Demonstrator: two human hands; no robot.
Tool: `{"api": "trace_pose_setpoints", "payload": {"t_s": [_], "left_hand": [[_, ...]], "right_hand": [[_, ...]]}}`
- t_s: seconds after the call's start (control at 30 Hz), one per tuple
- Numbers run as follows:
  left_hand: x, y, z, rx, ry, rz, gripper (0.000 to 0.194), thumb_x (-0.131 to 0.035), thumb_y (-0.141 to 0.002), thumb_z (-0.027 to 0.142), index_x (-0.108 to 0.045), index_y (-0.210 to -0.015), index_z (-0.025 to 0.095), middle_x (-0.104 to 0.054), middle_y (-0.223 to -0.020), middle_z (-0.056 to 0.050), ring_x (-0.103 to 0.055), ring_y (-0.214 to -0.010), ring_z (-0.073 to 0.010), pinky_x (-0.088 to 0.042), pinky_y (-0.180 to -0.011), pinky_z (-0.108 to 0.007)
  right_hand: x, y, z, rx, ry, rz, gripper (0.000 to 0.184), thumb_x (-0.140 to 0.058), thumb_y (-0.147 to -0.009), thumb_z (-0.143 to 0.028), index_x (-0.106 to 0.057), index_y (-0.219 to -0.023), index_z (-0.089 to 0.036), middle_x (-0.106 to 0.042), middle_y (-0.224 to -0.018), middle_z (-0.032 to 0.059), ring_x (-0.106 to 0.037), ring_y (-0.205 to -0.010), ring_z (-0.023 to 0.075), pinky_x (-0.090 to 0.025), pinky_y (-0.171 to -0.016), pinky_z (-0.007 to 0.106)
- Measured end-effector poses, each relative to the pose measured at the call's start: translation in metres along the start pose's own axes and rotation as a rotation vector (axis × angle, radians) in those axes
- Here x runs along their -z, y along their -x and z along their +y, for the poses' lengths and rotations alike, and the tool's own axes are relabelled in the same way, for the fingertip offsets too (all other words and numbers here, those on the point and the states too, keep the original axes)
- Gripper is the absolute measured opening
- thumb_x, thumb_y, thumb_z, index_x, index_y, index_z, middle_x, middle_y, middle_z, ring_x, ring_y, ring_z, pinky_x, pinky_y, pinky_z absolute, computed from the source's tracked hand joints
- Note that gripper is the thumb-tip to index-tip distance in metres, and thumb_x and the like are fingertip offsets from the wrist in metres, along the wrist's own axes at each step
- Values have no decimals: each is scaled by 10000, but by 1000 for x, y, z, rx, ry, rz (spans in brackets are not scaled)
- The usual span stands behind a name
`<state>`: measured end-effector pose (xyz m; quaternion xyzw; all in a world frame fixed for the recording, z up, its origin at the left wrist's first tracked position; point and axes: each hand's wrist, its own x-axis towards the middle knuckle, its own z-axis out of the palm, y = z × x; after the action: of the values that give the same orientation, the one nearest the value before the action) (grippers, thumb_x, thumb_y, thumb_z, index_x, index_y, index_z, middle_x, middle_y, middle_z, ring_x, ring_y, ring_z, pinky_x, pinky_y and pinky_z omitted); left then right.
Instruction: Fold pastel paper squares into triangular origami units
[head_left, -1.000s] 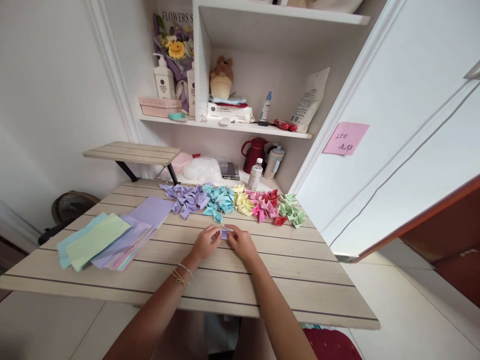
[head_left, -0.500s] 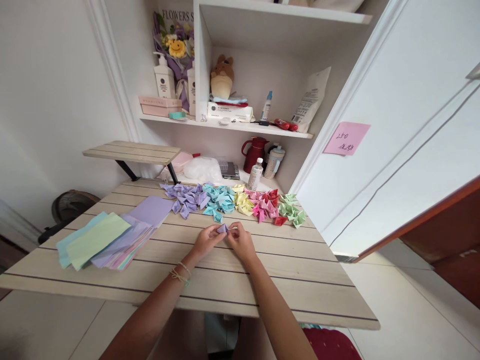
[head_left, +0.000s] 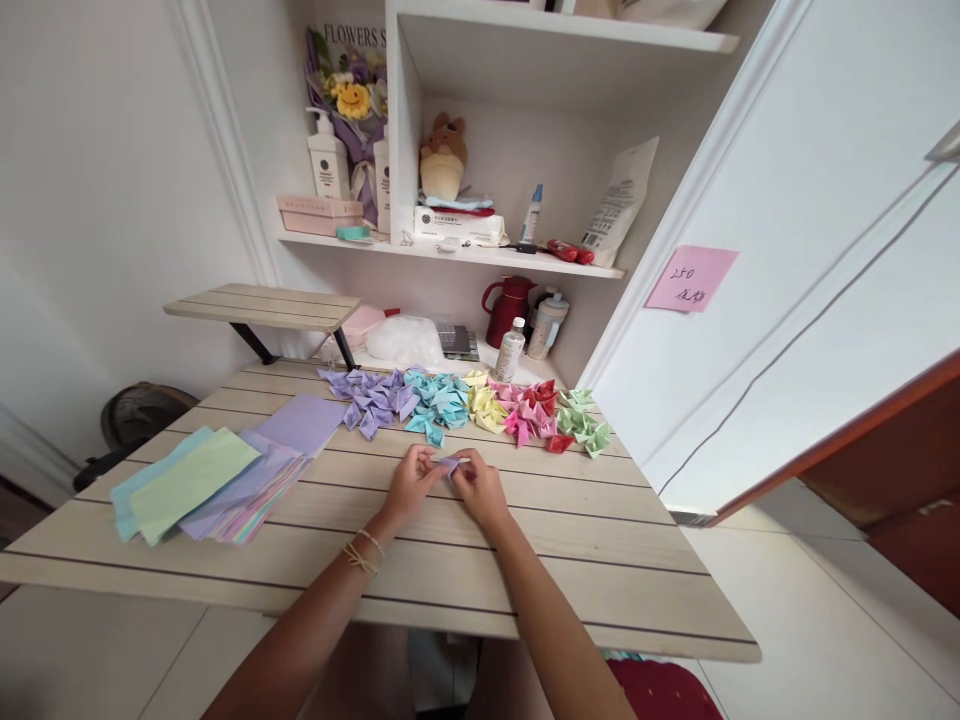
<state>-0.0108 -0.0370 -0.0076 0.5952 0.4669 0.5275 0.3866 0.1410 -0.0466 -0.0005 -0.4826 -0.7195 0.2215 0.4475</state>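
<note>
A small folded purple paper (head_left: 449, 465) is pinched between my two hands above the middle of the table. My left hand (head_left: 410, 484) grips its left side with thumb and fingers. On the other side my right hand (head_left: 479, 487) pinches it too; the fingers hide part of its shape. Just beyond the hands lie folded paper boats grouped by colour: purple boats (head_left: 375, 400), blue boats (head_left: 441, 400), yellow boats (head_left: 487, 408), pink boats (head_left: 517, 410) with some red ones, and green boats (head_left: 589, 428).
Loose paper sheets (head_left: 199, 480) are stacked at the table's left. A small raised wooden stand (head_left: 262, 304) is at the back left. A clear bottle (head_left: 510, 350) stands behind the boats, near a red jug (head_left: 510, 310) and a tumbler (head_left: 548, 325). A white shelf (head_left: 525, 258) rises behind.
The purple paper has been turned and reshaped between my fingers: a flat rectangle, then a pointed triangle, now a tilted fold. Both hands stay in nearly the same place. The boats and sheets have not moved.
</note>
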Motion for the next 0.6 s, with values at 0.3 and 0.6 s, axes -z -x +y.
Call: {"api": "trace_pose_setpoints", "payload": {"t_s": [0.3,0.6], "left_hand": [[0,8,14,-56,-10,-112,226,-629,-708,307,-607,-888,173,-671,-789,-48,-638,-708,-162,-519,-629,-264],[7,2,15,-156,8,-27,158,-583,-733,252,-685,-822,173,-679,-859,-72,-639,-810,-197,-535,-706,-306]], "right_hand": [[-2,2,5,-55,-32,72,155,-499,-755,-263,-568,-877,-195,-638,-591,-9,-560,-485,131,-424,-491,209],[5,-4,-6,-92,-488,-50,279,-618,-726,-393,-583,-884,-166,-696,-833,91,-664,-781,213,-538,-674,322]]}}
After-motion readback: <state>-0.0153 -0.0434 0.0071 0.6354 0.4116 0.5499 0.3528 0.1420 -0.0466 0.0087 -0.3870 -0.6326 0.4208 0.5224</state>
